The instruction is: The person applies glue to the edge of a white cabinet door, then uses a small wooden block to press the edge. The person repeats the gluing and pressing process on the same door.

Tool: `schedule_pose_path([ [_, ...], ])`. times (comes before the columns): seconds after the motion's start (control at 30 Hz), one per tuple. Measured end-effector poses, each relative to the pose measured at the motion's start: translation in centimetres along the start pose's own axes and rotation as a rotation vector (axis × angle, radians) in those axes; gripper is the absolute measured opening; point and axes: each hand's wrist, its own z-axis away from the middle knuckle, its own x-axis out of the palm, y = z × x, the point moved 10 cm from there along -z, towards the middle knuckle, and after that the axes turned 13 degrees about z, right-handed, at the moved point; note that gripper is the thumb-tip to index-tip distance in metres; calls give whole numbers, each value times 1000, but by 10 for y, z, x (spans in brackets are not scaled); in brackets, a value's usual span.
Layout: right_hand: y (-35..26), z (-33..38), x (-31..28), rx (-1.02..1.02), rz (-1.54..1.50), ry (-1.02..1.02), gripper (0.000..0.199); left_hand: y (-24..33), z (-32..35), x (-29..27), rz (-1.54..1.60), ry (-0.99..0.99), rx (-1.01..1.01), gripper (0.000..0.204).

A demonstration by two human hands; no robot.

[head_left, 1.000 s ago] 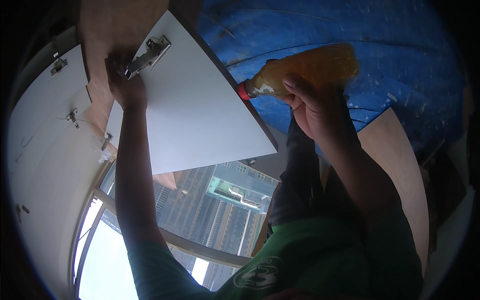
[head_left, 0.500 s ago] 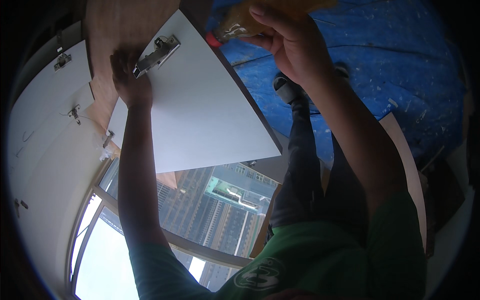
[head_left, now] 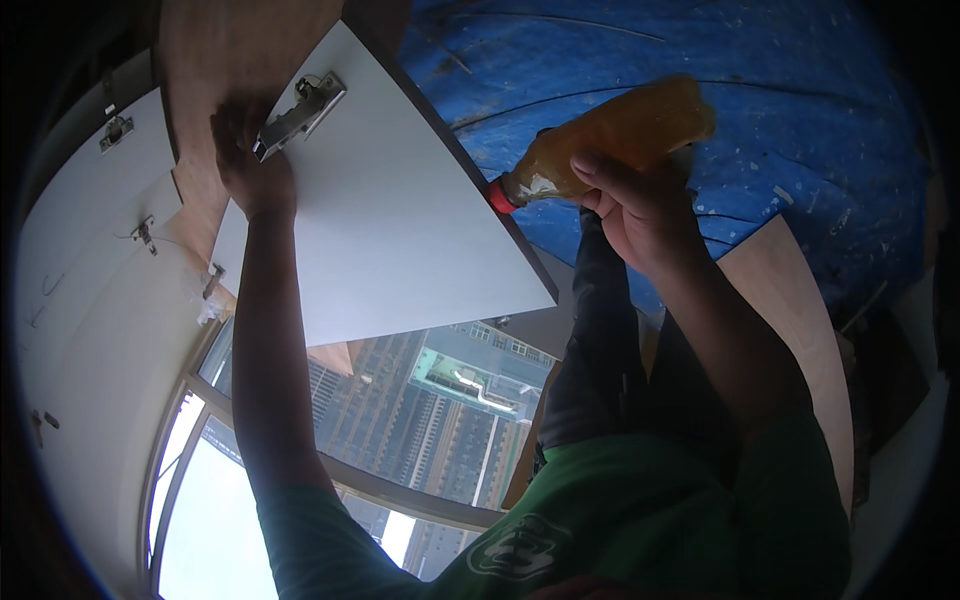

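Gluing the panel edge: right hand (head_left: 640, 205) grips the glue bottle (head_left: 610, 140) (red nozzle at the edge), left hand (head_left: 250, 165) presses the white panel (head_left: 390, 230) flat; next needs a steady squeeze.

We see our left hand (head_left: 250, 165) pressing a white panel (head_left: 385, 215) beside its metal hinge (head_left: 298, 103). Our right hand (head_left: 640, 205) grips a bottle (head_left: 615, 135) of amber liquid, its red tip touching the panel's edge. Blue tarp (head_left: 800, 130) lies behind; windows (head_left: 400, 420) below show towers.
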Motion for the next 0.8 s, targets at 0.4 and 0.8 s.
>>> schedule_pose_path([
  [0.4, -3, -5, 2, -29, -9, 5, 51, 15, 7, 4, -390, -43, 224, 39],
  [0.8, -40, -94, 53, -149, -188, -135, 38, 4, 2, 1, -211, -63, 105, 65],
])
